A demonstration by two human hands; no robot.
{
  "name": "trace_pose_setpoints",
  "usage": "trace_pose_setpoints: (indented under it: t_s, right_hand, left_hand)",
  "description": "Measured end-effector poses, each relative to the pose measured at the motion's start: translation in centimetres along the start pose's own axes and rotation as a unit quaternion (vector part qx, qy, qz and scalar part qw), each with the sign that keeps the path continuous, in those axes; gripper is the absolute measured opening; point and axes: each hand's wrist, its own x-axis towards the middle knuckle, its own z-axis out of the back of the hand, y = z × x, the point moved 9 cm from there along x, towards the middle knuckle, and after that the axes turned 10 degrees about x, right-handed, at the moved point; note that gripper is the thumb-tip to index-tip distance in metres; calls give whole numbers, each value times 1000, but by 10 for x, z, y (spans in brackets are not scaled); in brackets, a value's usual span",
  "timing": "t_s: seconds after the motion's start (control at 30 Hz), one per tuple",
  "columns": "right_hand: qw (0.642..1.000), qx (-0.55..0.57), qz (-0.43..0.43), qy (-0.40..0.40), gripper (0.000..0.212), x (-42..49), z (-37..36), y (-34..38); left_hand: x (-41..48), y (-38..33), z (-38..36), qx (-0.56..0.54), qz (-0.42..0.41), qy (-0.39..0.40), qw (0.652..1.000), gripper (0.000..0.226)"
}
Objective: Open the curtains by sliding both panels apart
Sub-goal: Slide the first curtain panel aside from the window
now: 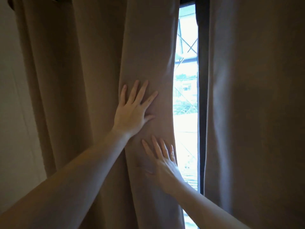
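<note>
Two brown curtain panels hang in front of a window. The left panel (82, 80) is bunched into folds, and its inner edge bows beside a narrow bright gap. The right panel (255, 104) hangs flat on the other side of that gap. My left hand (133, 111) lies flat on the left panel's inner fold, fingers spread and pointing up. My right hand (162, 162) is pressed flat on the same fold lower down, close to its edge. Neither hand grips the cloth.
Through the gap I see the window (186, 96) with a dark vertical frame bar (202, 96) and metal grille lines, daylight outside. A pale wall (14, 129) stands to the left of the curtains.
</note>
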Motion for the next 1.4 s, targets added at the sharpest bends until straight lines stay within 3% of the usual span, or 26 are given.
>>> trace_pose_setpoints:
  t_s: [0.63,1.4]
  right_hand:
    - [995,74,61,-14,91,135,-120,119]
    - [986,120,111,23,90,262,-262,246]
  left_hand:
    - [-60,168,-89,97,13,16,995,89]
    - [-141,350,-181,166,57,54,983,90]
